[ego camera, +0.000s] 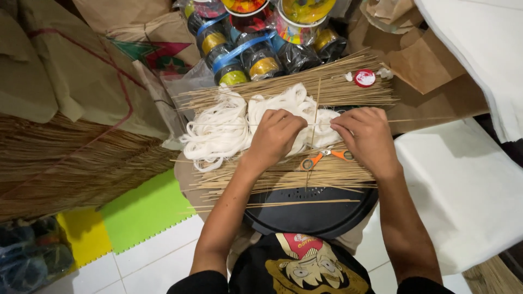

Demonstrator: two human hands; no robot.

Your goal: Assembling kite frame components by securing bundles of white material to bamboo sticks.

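head view, mid-frame: left hand (275, 136) and right hand (366, 136) each pinch an end of a thin stick (321, 124) level over white string (229, 128) — light, stiff but snappable, so best held near its ends, judging by its thinness.

Ahead: a cluster of thread spools (256, 51) stands close behind the far stick bundle (305, 87), blocking reach beyond it.
Centre: white string heap (223, 128) fills the room between the stick bundles; orange scissors (324, 158) lie just beside the right hand (368, 139).
Left: big straw pile (65, 163) and brown paper (81, 71) wall off that side; only the green mat (144, 209) lies open, low down.
Right: white sheet (463, 185) lies flat, passable.
Near: black round tray (310, 212) rim is bare under the near sticks (283, 177).
Between hands: crossed thin sticks (316, 117) held by the left hand (275, 136).
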